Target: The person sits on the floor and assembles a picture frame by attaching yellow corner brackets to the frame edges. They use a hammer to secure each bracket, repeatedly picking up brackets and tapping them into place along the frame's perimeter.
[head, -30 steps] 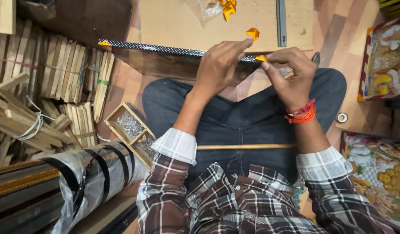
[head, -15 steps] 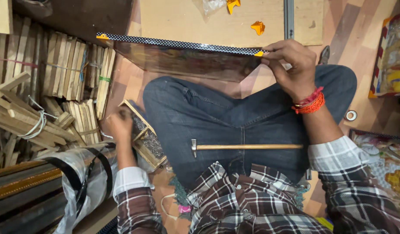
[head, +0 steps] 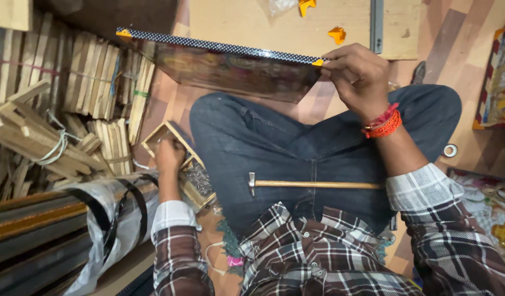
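The right hand (head: 359, 77) pinches the picture frame's (head: 225, 66) corner; keep it steady while the left hand (head: 169, 156), fingers curled, digs into the nail box (head: 181, 164) beneath it.

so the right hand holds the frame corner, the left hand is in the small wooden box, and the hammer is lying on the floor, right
Not quite. The head view shows the hammer lying across the person's lap, not on the floor. The rest holds: the right hand holds the frame corner and the left hand is in the small wooden box.
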